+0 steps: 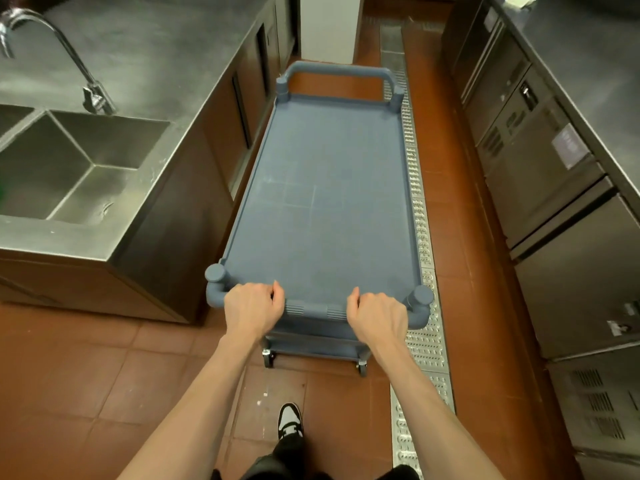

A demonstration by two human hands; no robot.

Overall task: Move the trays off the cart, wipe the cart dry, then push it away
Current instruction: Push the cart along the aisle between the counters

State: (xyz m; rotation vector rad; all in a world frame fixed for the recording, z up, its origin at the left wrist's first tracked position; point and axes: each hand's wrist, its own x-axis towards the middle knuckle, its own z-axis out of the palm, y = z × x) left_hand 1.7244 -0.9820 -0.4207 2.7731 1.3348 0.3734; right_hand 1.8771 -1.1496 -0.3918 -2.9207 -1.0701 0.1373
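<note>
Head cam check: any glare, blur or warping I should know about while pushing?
Head view: wide-angle warp bends the counters outward; soft glare on the sink; faucet slightly blurred; cart and both hands, left and right, sharp.

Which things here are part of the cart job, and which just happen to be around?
Part of the job: cart; its near handle; left hand; right hand, both gripping that handle.

Just around: sink; faucet; floor drain grate; steel cabinets.

- Bare forearms, no sleeves showing, left hand (251, 308) and right hand (375, 315) ungloved
- Black trousers (287, 455)
- Black-and-white lace-up sneaker (290, 420)
</note>
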